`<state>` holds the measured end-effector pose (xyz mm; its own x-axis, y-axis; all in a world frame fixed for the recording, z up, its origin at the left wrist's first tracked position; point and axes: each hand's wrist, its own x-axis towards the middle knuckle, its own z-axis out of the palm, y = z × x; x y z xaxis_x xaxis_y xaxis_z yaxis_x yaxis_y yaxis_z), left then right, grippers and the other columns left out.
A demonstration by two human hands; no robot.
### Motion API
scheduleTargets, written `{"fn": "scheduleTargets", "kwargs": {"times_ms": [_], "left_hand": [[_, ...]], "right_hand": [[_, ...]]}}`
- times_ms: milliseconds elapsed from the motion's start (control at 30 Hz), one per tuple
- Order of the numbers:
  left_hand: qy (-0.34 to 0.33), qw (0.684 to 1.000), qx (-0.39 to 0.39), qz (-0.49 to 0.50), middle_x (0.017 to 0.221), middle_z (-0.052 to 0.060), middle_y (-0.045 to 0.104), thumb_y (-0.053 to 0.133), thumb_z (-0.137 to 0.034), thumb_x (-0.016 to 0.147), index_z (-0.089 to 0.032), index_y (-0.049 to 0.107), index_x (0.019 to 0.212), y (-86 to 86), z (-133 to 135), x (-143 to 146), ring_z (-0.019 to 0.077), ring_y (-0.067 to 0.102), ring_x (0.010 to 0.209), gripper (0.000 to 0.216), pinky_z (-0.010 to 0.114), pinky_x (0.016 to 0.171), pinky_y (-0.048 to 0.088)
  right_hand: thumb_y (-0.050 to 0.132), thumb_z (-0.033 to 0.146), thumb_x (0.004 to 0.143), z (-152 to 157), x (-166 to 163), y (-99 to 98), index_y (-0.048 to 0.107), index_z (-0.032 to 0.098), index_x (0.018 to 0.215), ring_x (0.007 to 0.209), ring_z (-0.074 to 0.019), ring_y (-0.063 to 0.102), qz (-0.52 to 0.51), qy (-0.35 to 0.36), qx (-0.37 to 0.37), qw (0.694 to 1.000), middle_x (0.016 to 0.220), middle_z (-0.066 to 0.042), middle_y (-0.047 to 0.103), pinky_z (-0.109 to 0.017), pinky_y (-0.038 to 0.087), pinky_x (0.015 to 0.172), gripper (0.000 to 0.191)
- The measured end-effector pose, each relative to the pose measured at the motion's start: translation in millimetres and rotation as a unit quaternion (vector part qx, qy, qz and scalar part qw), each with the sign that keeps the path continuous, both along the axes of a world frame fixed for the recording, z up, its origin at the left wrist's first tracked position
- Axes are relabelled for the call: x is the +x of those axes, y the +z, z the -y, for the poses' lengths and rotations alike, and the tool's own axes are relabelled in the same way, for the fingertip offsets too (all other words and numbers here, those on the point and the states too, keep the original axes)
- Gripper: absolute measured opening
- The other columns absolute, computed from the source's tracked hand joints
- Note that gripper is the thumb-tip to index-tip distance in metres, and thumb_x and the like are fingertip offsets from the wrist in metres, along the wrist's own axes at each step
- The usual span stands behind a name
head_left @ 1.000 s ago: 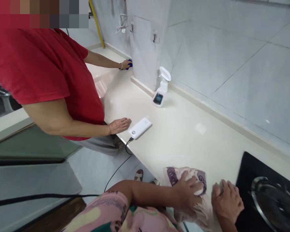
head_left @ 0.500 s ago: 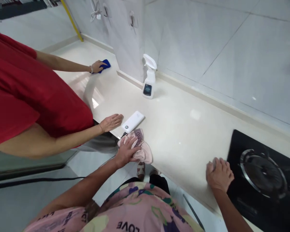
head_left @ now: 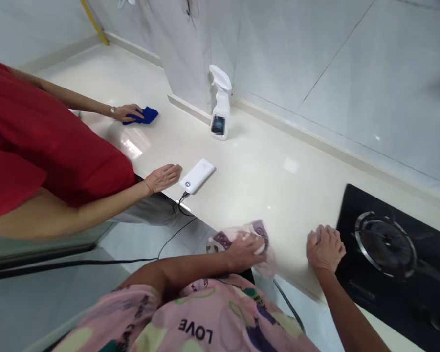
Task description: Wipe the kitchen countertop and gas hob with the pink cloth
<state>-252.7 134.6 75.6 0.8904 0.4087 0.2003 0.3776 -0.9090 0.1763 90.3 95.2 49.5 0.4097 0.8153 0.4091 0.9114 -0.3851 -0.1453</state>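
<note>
- My left hand grips the pink cloth at the worktop front edge; the overhanging cloth may slip off.
- My right hand is curled and braced beside the hob; it may slide onto the burner.
- A wide swipe may knock the power bank.

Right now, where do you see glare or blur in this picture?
Head view: bright glare lies on the glossy cream countertop near the dark blue cloth; the pink patterned cloth under the left hand is smeared by motion; the label of the white plastic spray bottle is pixelated.
</note>
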Motion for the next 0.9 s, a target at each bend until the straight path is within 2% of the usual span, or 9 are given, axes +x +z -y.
{"fn": "scheduleTargets", "kwargs": {"times_ms": [100, 167, 267, 367, 467, 567, 633, 733, 900], "left_hand": [[-0.041, 0.999, 0.011, 0.02, 0.154, 0.012, 0.055, 0.059, -0.036, 0.103, -0.039, 0.067, 0.132, -3.2, 10.3, 22.8, 0.031, 0.055, 0.12, 0.03, 0.05, 0.094, 0.044], [-0.051, 0.999, 0.008, 0.017, 0.155, 0.012, 0.054, 0.059, -0.036, 0.103, -0.039, 0.067, 0.131, -2.8, 6.7, 13.7, 0.0302, 0.055, 0.12, 0.03, 0.048, 0.093, 0.044], [0.003, 1.0, 0.007, 0.003, 0.152, 0.01, 0.057, 0.057, -0.036, 0.104, -0.039, 0.069, 0.129, -2.2, -10.3, -32.3, 0.0305, 0.055, 0.121, 0.028, 0.049, 0.096, 0.041], [0.089, 0.996, -0.007, -0.023, 0.15, 0.009, 0.059, 0.059, -0.038, 0.102, -0.041, 0.071, 0.128, -1.7, -39.5, -99.9, 0.0322, 0.055, 0.125, 0.029, 0.052, 0.102, 0.037], [0.156, 0.986, -0.029, -0.056, 0.149, 0.01, 0.059, 0.069, -0.044, 0.095, -0.041, 0.072, 0.128, 3.9, -73.8, -161.3, 0.0347, 0.054, 0.126, 0.034, 0.053, 0.103, 0.036], [0.192, 0.976, -0.035, -0.095, 0.147, 0.013, 0.058, 0.081, -0.043, 0.083, -0.037, 0.072, 0.129, 14.7, -96.2, -192.3, 0.0372, 0.053, 0.124, 0.047, 0.054, 0.101, 0.037], [0.214, 0.97, -0.037, -0.114, 0.145, 0.015, 0.056, 0.084, -0.043, 0.077, -0.034, 0.071, 0.129, 21.8, -98.3, -192.9, 0.0386, 0.052, 0.123, 0.054, 0.055, 0.1, 0.037], [0.227, 0.965, -0.049, -0.122, 0.141, 0.017, 0.056, 0.083, -0.047, 0.078, -0.032, 0.071, 0.128, 28.2, -84.5, -170.8, 0.0395, 0.051, 0.121, 0.053, 0.057, 0.098, 0.037], [0.117, 0.986, -0.08, -0.089, 0.132, 0.014, 0.06, 0.071, -0.051, 0.09, -0.034, 0.07, 0.125, 20.0, -41.9, -92.0, 0.0353, 0.052, 0.115, 0.039, 0.054, 0.094, 0.037]], "right_hand": [[0.043, 0.049, 0.103, 1.9, 2.3, -2.8, 0.065, 0.015, 0.138, 0.147, -0.0406, 0.046, -0.011, -0.001, 0.003, 1.0, 0.146, -0.022, 0.063, -0.065, 0.033, 0.115, 0.053], [0.042, 0.05, 0.103, 2.8, 3.1, -4.3, 0.066, 0.015, 0.137, 0.147, -0.0403, 0.046, -0.016, -0.003, 0.004, 1.0, 0.146, -0.021, 0.063, -0.064, 0.033, 0.115, 0.054], [0.042, 0.05, 0.102, 3.2, 3.0, -5.0, 0.067, 0.016, 0.135, 0.146, -0.0406, 0.047, -0.015, -0.004, 0.009, 1.0, 0.145, -0.021, 0.064, -0.065, 0.034, 0.115, 0.054], [0.043, 0.05, 0.101, 2.7, 2.2, -4.5, 0.067, 0.016, 0.133, 0.145, -0.041, 0.049, -0.007, -0.001, 0.011, 1.0, 0.144, -0.021, 0.065, -0.066, 0.036, 0.114, 0.053], [0.043, 0.05, 0.102, 2.0, 1.1, -3.4, 0.068, 0.017, 0.132, 0.144, -0.041, 0.051, 0.0, -0.001, 0.015, 1.0, 0.143, -0.02, 0.066, -0.066, 0.038, 0.113, 0.051], [0.044, 0.049, 0.101, 1.6, 0.0, -2.1, 0.067, 0.018, 0.132, 0.143, -0.042, 0.051, 0.005, 0.003, 0.021, 1.0, 0.141, -0.02, 0.066, -0.067, 0.038, 0.112, 0.05], [0.046, 0.048, 0.1, 1.5, -0.4, -1.7, 0.066, 0.018, 0.133, 0.142, -0.0429, 0.051, 0.005, 0.007, 0.022, 1.0, 0.141, -0.02, 0.066, -0.068, 0.039, 0.111, 0.049], [0.047, 0.047, 0.099, 1.7, -0.1, -2.3, 0.065, 0.018, 0.135, 0.142, -0.0435, 0.051, -0.003, 0.006, 0.026, 1.0, 0.142, -0.021, 0.065, -0.07, 0.038, 0.111, 0.05], [0.046, 0.049, 0.099, 1.9, 1.8, -5.2, 0.066, 0.019, 0.137, 0.144, -0.0435, 0.049, -0.022, 0.004, 0.022, 1.0, 0.144, -0.021, 0.064, -0.07, 0.037, 0.112, 0.052]]}}
